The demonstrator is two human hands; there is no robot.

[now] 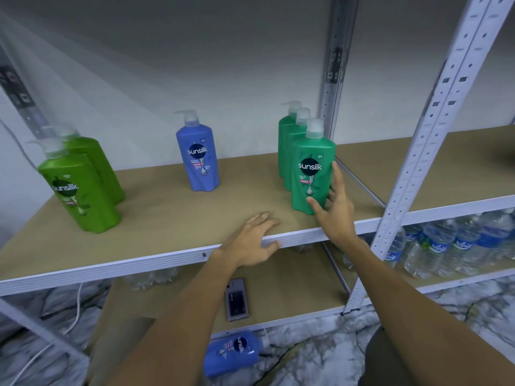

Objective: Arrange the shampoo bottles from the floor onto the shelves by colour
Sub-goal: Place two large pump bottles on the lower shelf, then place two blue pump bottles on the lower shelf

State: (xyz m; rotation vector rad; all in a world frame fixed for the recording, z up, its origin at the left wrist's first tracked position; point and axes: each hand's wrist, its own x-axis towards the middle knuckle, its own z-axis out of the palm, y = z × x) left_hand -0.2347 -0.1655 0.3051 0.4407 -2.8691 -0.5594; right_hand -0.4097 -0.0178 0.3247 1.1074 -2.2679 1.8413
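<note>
At the shelf's [156, 213] left edge stand the lime-green bottles [80, 190]; the lone blue bottle [198, 160] stands mid-shelf. Your left hand [252, 242] lies spread on the front edge. Your right hand [333, 207], fingers spread, touches the front teal bottle [312, 168] near the right edge: square it with its row. Another blue bottle [232, 352] lies on the floor.

Two lime-green shampoo bottles [80, 188] are standing beside a periwinkle-blue bottle [198, 160] and three teal-green bottles [309, 168], all showing dark round logos with white lettering; another blue bottle [234, 353] is lying on grey-veined white marble floor [320, 349]; the shelf board [172, 215] is showing plain tan with a white edge
</note>
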